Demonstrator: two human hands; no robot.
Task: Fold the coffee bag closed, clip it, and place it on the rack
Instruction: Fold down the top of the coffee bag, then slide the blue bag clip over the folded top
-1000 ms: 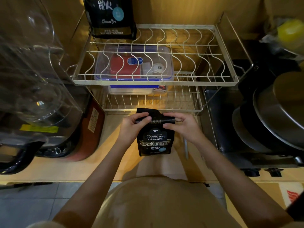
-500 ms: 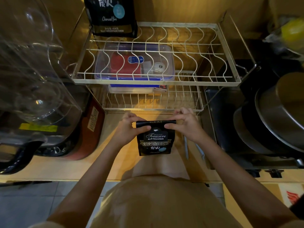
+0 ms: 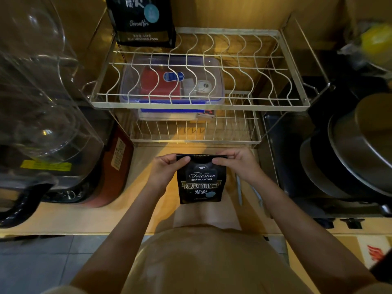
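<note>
A small black coffee bag (image 3: 200,183) with white and gold lettering stands upright on the wooden counter, just in front of the wire rack (image 3: 199,105). My left hand (image 3: 164,170) pinches its folded top at the left corner, thumb on the front. At the right corner my right hand (image 3: 235,163) pinches the same fold. The fold lies flat along the bag's top edge. A pale clip (image 3: 239,190) lies on the counter to the right of the bag, below my right wrist.
A larger black coffee bag (image 3: 144,20) stands at the rack's top left. A clear box with a blue lid (image 3: 171,81) sits under the upper tier. Glass jugs (image 3: 40,98) crowd the left; dark pans (image 3: 356,153) are stacked at the right.
The bag's top has been folded down and flattened, so the bag stands shorter. Both hands shifted from the middle of the top out to its corners.
</note>
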